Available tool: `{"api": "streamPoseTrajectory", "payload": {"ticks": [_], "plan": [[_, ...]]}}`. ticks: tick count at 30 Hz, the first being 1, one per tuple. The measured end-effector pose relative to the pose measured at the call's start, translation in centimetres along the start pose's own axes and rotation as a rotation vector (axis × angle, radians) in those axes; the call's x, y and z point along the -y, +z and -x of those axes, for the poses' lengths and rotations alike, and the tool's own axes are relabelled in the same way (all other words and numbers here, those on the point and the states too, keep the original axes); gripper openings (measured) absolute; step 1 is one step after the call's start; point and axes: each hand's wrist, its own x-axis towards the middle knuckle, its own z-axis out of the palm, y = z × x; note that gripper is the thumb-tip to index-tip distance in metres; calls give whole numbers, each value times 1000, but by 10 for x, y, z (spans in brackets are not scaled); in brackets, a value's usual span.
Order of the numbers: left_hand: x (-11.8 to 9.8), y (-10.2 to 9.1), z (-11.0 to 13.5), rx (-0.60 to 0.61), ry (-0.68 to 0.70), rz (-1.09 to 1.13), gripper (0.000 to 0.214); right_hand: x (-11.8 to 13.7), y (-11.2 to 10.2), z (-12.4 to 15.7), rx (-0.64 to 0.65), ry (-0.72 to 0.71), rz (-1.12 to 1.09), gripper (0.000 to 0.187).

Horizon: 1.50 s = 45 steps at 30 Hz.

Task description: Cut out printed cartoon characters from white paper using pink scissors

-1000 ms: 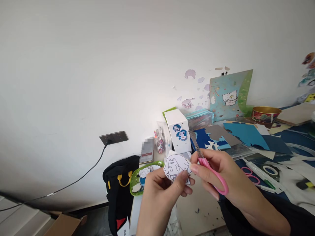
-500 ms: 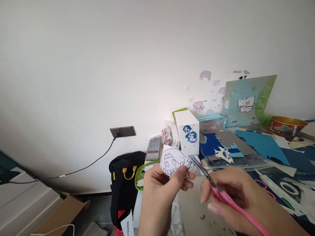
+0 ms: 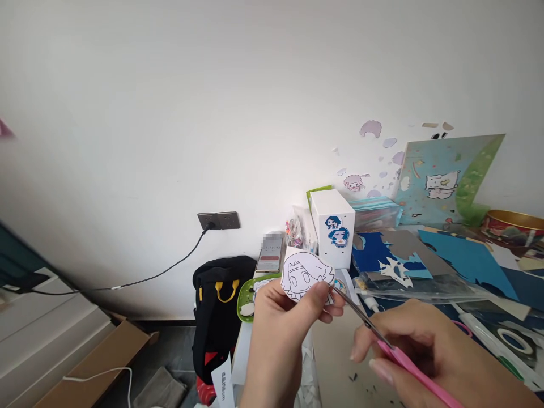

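My left hand (image 3: 289,323) pinches a white paper cutout of a cartoon head (image 3: 304,274), drawn in black outline, between thumb and fingers. My right hand (image 3: 425,357) is closed around pink-handled scissors (image 3: 382,343). Their metal blades point up and left, and the tips reach the cutout's lower right edge beside my left fingertips. Both hands hover over the near left corner of a cluttered craft table (image 3: 340,351).
A white box with two stickers (image 3: 334,226), a phone (image 3: 271,253) and a green tray (image 3: 246,296) sit behind the hands. Blue paper sheets (image 3: 463,258), a gold bowl (image 3: 512,222) and tape (image 3: 508,340) cover the right. A black bag (image 3: 215,306) and cardboard box (image 3: 93,368) lie on the floor.
The view has swung left and down. My right hand has drawn the scissors down and right, so the blades now meet the cutout's lower right edge instead of rising behind it.
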Motion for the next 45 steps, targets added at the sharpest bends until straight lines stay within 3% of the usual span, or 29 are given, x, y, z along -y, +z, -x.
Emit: {"api": "streamPoseTrajectory", "payload": {"ticks": [12, 21, 26, 30, 32, 40, 45], "plan": [[1, -1, 1, 24, 18, -36, 17, -2, -4, 1, 19, 67, 165, 16], [0, -2, 1, 14, 30, -94, 18, 0, -4, 1, 21, 12, 215, 15], [-1, -1, 2, 9, 25, -116, 19, -8, -2, -1, -26, -58, 317, 17], [-2, 1, 3, -2, 32, -106, 18, -12, -1, 4, -151, -20, 312, 20], [-2, 1, 3, -2, 35, -102, 18, -12, -1, 6, -89, 20, 301, 18], [0, 0, 3, 3, 48, -101, 17, -7, -3, 0, -15, -39, 349, 23], [1, 0, 4, -11, 55, -108, 17, -7, -2, 1, -122, -104, 293, 17]]}}
